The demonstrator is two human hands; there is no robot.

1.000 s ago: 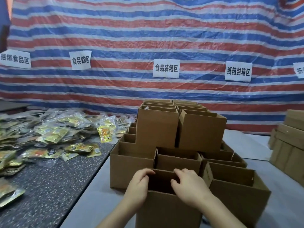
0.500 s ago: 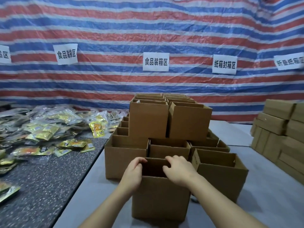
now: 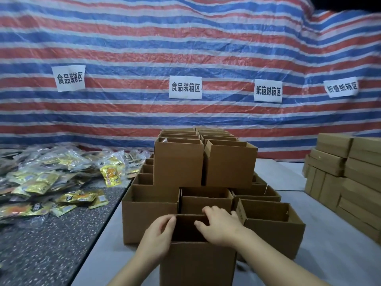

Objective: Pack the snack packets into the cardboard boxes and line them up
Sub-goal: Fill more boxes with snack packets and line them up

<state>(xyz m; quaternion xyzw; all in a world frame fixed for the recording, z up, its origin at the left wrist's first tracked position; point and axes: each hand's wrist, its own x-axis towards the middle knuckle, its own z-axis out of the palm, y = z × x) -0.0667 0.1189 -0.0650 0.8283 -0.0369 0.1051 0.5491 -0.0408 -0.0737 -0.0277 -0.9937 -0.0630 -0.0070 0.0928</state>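
the nearest cardboard box stands upright and open-topped at the front edge of the grey counter, just in front of the rows of other open boxes, some of them stacked two high. the left hand has its grip curled over the box's left top rim, thumb inside by the look of it, and the right hand is hooked over the far right corner of the rim, fingers dipping into the opening; both grips are narrow and closed on the cardboard wall. i cannot see into the box well enough to say whether any packets are inside. judging by the thin corrugated walls, the box should be light and fairly stiff along its edges, but the panels will bow if squeezed in the middle, so the rim near the corners, where the hands are, seems the sound place to hold it, or flat palms on two opposite sides when sliding it into line. the snack packets lie in a loose heap on the dark speckled counter to the left, well apart from the hands. their glossy foil and clear film look slippery and soft, probably light, so they are best pinched at a sealed edge or scooped several together rather than squeezed hard.
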